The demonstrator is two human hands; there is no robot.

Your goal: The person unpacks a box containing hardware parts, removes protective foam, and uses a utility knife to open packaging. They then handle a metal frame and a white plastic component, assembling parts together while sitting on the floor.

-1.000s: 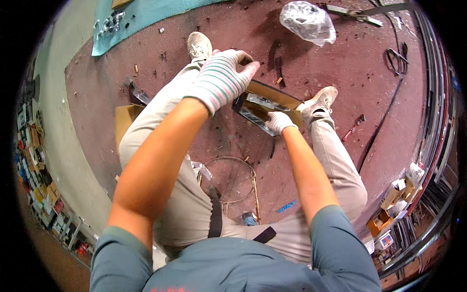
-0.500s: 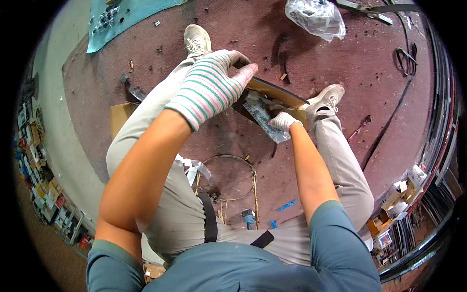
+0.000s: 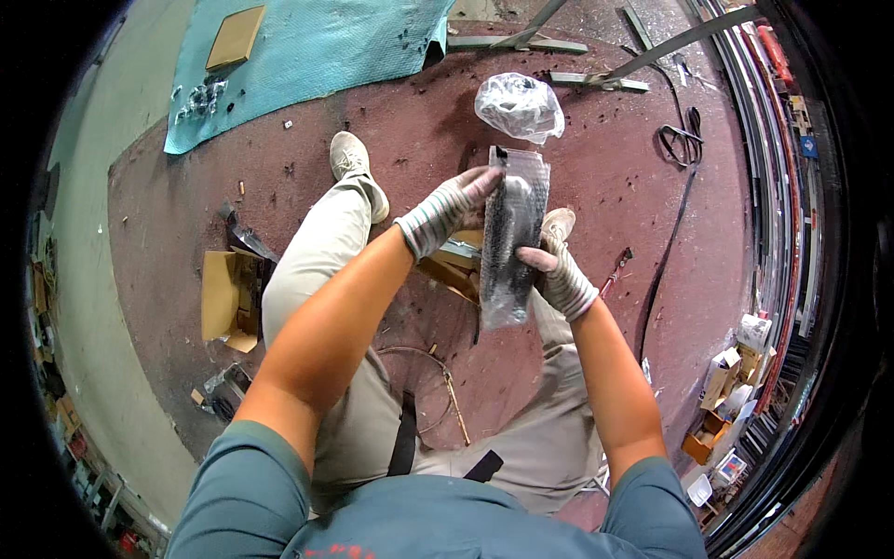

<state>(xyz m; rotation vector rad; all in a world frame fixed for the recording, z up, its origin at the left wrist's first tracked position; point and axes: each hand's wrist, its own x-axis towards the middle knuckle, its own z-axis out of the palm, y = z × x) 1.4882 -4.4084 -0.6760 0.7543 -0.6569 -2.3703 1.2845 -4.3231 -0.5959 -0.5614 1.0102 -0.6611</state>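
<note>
A long bubble-wrapped package [image 3: 510,244] hangs upright between my gloved hands, with something dark inside the clear wrap that I cannot make out. My left hand [image 3: 445,212], in a striped knit glove, closes on its upper left edge. Lower down, on the right edge, my right hand [image 3: 561,279] grips it with the thumb on top. Partly hidden behind the package is an opened cardboard box [image 3: 449,276] between my legs.
A second open cardboard box [image 3: 220,296] lies beside my left leg. Ahead are a crumpled plastic bag [image 3: 519,107], a turquoise mat [image 3: 307,65] with a flat carton [image 3: 235,37], and metal stands [image 3: 596,82]. A red-handled tool [image 3: 616,270] and black strap [image 3: 657,289] lie at right.
The bubble-wrapped package has come up out of the cardboard box. My left hand has moved from the box's edge to the package, and my right hand has lifted with it.
</note>
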